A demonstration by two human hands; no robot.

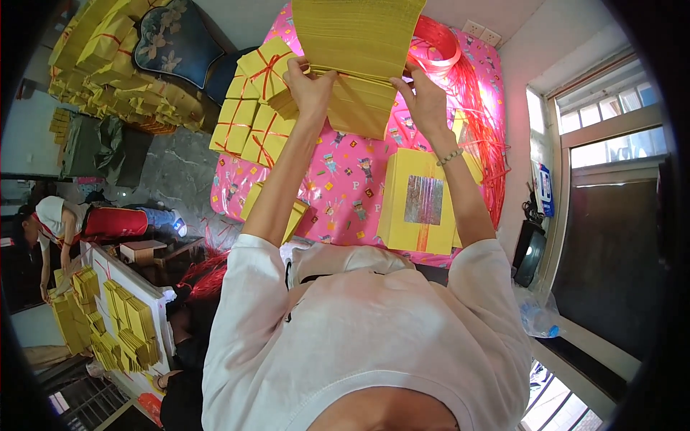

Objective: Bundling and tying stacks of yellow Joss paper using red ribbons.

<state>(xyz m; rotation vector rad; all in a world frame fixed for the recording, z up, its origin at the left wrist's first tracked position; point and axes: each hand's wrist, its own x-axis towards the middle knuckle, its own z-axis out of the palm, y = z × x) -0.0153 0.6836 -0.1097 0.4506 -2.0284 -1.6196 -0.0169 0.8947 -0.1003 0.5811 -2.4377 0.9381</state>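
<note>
At the far side of the pink table, my left hand (pixel 311 87) and my right hand (pixel 424 99) grip the two sides of a thick stack of yellow paper (pixel 356 36). Its upper part stands raised, while the lower sheets slope down toward the table. My left fingers close around its left edge; the right thumb and fingers pinch the right edge, the fingertips partly hidden. Left of it lie several yellow paper bundles (pixel 269 136) tied crosswise with red string. Under my right forearm rests another yellow stack (pixel 402 197) with a silvery square on top.
Pink patterned cloth (pixel 338 187) covers the table. A coil of red plastic string (pixel 438 47) trails down its right side. Yellow bundles are heaped by a dark cushioned chair (pixel 176 43) at far left. Another person (pixel 57 223) handles yellow stacks at a white table (pixel 144 280). A window stands right.
</note>
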